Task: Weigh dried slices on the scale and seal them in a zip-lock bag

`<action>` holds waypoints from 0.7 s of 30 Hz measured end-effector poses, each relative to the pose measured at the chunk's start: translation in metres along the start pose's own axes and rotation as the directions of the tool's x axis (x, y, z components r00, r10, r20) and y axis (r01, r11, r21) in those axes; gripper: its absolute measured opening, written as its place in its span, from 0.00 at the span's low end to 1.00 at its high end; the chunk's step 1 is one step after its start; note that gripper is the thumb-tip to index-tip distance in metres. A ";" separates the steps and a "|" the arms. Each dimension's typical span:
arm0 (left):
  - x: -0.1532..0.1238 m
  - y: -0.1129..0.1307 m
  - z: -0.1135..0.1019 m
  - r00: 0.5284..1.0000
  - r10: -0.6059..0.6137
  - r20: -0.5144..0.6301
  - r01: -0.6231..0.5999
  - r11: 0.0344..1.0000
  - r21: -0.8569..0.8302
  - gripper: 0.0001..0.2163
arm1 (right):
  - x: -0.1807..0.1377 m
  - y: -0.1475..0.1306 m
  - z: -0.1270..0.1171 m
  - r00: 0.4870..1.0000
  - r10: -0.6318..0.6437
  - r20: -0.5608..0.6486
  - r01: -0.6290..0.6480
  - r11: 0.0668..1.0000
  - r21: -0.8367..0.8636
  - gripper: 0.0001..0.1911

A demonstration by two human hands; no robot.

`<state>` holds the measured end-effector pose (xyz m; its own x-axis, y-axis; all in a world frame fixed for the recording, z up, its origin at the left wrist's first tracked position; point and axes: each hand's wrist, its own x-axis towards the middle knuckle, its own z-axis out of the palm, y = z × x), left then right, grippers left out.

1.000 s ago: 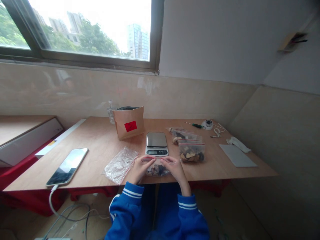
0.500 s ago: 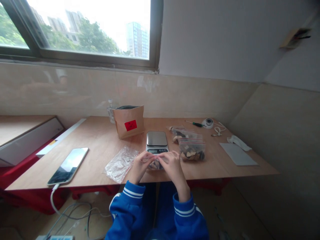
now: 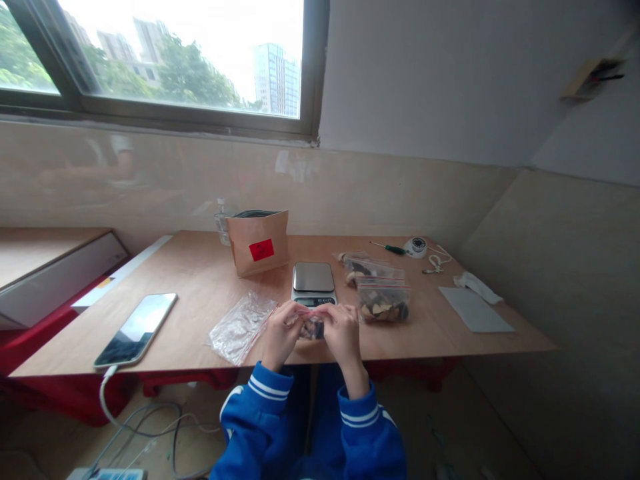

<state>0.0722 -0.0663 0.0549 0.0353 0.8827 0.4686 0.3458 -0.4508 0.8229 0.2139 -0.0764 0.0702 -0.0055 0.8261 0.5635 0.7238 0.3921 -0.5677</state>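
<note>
My left hand (image 3: 281, 332) and my right hand (image 3: 341, 329) meet near the table's front edge, both pinching the top of a small clear zip bag (image 3: 313, 327) filled with dark and pale pieces. The bag hangs between my fingers, just in front of a small digital scale (image 3: 313, 282) with a steel plate. Both sleeves are blue with white stripes. A pile of empty clear zip bags (image 3: 241, 326) lies just left of my left hand.
Two filled zip bags (image 3: 382, 293) sit right of the scale. A brown paper pouch with a red label (image 3: 258, 241) stands behind it. A phone on a cable (image 3: 137, 329) lies at the left. A screwdriver (image 3: 389, 249), white cord and grey sheet (image 3: 475, 309) lie at the right.
Both hands have lifted the small bag off the table and drawn closer together, the right hand sliding left along the bag's top.
</note>
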 end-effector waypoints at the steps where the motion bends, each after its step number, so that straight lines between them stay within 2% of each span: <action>1: 0.000 0.001 0.000 1.000 -0.001 -0.019 0.002 1.000 0.007 0.07 | 0.000 0.002 -0.001 1.000 0.003 0.007 -0.003 1.000 0.012 0.11; 4: 0.000 0.001 -0.002 0.998 -0.027 -0.065 0.027 1.000 0.000 0.08 | 0.000 0.009 -0.004 0.999 0.012 0.032 -0.013 1.000 0.025 0.09; 9: 0.000 0.004 -0.005 0.997 -0.039 -0.063 0.037 0.999 -0.037 0.09 | -0.001 0.014 -0.007 1.000 0.009 -0.021 -0.007 0.996 0.089 0.13; 13: 0.001 0.006 -0.008 0.993 -0.056 -0.102 0.048 0.996 -0.078 0.11 | -0.001 0.016 -0.011 0.999 0.027 0.023 -0.030 0.989 0.146 0.10; 17: 0.001 0.001 -0.011 0.983 -0.153 -0.099 0.138 0.979 -0.150 0.13 | -0.002 0.021 -0.018 0.997 0.074 0.032 -0.078 0.984 0.157 0.10; 21: -0.001 -0.003 -0.011 0.964 -0.252 -0.089 0.219 0.936 -0.275 0.16 | -0.003 0.026 -0.020 0.993 0.108 0.048 -0.117 0.944 0.309 0.07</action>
<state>0.0609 -0.0674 0.0553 -0.1364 0.9523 0.2729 0.0735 -0.2650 0.9615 0.2463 -0.0771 0.0661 0.0396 0.8818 0.4699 0.4702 0.3985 -0.7875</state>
